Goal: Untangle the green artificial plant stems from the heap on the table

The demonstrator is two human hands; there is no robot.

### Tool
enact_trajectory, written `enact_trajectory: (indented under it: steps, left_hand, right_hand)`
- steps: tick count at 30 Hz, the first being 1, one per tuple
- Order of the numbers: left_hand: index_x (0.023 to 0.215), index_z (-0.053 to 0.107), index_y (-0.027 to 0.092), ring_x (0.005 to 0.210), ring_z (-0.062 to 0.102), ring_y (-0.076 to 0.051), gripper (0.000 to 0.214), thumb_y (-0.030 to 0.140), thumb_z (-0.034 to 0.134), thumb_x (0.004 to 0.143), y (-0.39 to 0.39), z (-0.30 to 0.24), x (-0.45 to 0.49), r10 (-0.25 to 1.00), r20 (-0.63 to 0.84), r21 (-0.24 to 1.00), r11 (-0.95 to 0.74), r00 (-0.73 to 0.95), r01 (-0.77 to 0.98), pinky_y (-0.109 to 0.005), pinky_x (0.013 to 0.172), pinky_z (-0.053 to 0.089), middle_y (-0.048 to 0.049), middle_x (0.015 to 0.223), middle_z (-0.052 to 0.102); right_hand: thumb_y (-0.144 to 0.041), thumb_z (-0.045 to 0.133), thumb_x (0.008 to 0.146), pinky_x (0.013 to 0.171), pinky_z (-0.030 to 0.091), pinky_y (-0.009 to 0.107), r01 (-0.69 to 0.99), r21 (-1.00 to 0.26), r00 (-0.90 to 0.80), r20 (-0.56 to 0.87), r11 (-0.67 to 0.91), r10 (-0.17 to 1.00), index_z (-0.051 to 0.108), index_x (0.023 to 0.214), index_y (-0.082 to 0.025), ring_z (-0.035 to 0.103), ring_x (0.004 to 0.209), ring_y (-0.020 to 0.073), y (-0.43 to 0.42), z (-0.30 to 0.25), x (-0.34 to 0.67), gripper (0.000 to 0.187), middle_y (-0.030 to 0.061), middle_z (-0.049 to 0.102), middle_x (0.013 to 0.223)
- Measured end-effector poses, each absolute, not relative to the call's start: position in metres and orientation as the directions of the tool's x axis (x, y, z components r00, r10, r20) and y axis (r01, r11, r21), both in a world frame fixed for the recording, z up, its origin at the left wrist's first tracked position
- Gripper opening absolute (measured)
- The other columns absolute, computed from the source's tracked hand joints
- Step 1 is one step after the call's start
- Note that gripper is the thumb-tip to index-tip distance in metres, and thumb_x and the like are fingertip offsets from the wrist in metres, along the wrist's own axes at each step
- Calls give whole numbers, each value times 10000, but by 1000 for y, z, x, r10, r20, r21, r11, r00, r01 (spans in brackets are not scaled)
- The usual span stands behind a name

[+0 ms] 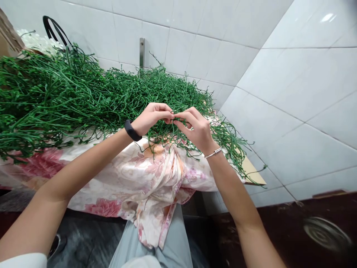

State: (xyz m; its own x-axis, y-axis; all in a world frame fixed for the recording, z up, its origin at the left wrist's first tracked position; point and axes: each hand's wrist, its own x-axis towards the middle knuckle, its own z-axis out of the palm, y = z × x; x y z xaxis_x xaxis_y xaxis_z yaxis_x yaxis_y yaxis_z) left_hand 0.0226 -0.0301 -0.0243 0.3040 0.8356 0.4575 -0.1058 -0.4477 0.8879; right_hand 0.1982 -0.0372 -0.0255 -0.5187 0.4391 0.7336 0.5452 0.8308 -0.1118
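My left hand (153, 117), with a dark band on its wrist, is closed in a pinch. My right hand (196, 128), a thin bracelet at its wrist, pinches close beside it, and the fingertips of both nearly meet. A thin green stem seems to run between the fingers, though the fingers cover most of it. Right behind and below the hands spreads a thick heap of green plastic-looking stems (111, 95), tangled and branching. Loose stems hang over the front of the floral cloth (122, 171) under the heap.
White flowers (41, 44) and a black loop (55, 29) stand at the back left, near a cardboard piece (9, 33). A metal bracket (142, 52) is fixed to the tiled wall (195, 22). A board corner (253, 173) sticks out at right. A round metal object (326, 232) lies low right.
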Motion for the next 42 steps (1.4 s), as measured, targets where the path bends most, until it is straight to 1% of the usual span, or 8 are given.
enact_trajectory:
  steps: [6, 12, 14, 21, 24, 31, 37, 42]
  left_hand:
    - [622, 581, 129, 570, 553, -86, 44, 159, 609, 639, -28, -22, 20, 827, 467, 883, -457, 313, -111, -265, 637, 450, 6, 590, 581]
    - [675, 566, 116, 643, 571, -84, 99, 154, 640, 621, -36, -19, 22, 809, 495, 866, -488, 318, -109, -249, 677, 450, 12, 661, 585]
    - [680, 566, 111, 651, 568, -77, 104, 150, 642, 622, -38, -19, 23, 809, 497, 865, -488, 314, -111, -236, 680, 447, 13, 673, 584]
    - [646, 589, 105, 549, 538, -69, 42, 138, 614, 638, -34, -19, 19, 850, 426, 904, -415, 311, -103, -227, 605, 428, 18, 567, 567]
    - [650, 594, 103, 562, 550, -77, 41, 139, 612, 644, -32, -19, 18, 839, 417, 908, -400, 349, -125, -232, 613, 431, 9, 566, 578]
    - [673, 580, 110, 616, 571, -73, 97, 127, 650, 609, -40, -18, 23, 824, 459, 887, -447, 331, -118, -228, 649, 441, 11, 649, 607]
    - [665, 586, 115, 580, 559, -75, 71, 149, 635, 627, -38, -18, 22, 825, 460, 885, -455, 329, -97, -227, 615, 434, 17, 594, 590]
    - [638, 586, 114, 540, 547, -68, 31, 124, 615, 638, -32, -20, 18, 847, 403, 915, -367, 347, -167, -217, 587, 419, 23, 555, 572]
  right_hand:
    - [-302, 436, 850, 614, 407, 250, 530, -152, -493, 746, 835, 449, 594, 875, -199, 497, 676, 103, -40, -26, 196, 191, 33, 545, 784]
    - [-297, 462, 827, 443, 273, 213, 298, -710, -462, 477, 637, 748, 548, 719, -146, 335, 455, 45, -40, -20, 194, 204, -40, 413, 543]
    - [-303, 478, 817, 425, 248, 203, 228, -778, -470, 438, 585, 766, 523, 738, -146, 312, 445, 37, -39, -20, 194, 182, -50, 395, 541]
    - [-279, 582, 756, 478, 297, 202, 375, -424, -448, 696, 824, 562, 533, 875, -176, 310, 473, 34, -44, -25, 193, 165, -46, 469, 622]
    - [-275, 552, 779, 494, 321, 202, 347, -461, -423, 701, 817, 575, 548, 791, -162, 379, 521, 45, -45, -24, 191, 114, -21, 492, 636]
    - [-269, 525, 784, 362, 119, 170, 27, -965, -576, 198, 261, 793, 444, 893, -227, 171, 392, 22, -40, -16, 199, 143, -94, 283, 503]
    - [-277, 548, 768, 384, 183, 179, 76, -889, -503, 357, 451, 788, 496, 851, -202, 250, 426, 28, -43, -18, 198, 124, -74, 346, 536]
    - [-264, 582, 752, 478, 280, 207, 323, -520, -428, 665, 790, 612, 573, 839, -178, 321, 495, 43, -46, -26, 191, 123, -47, 438, 587]
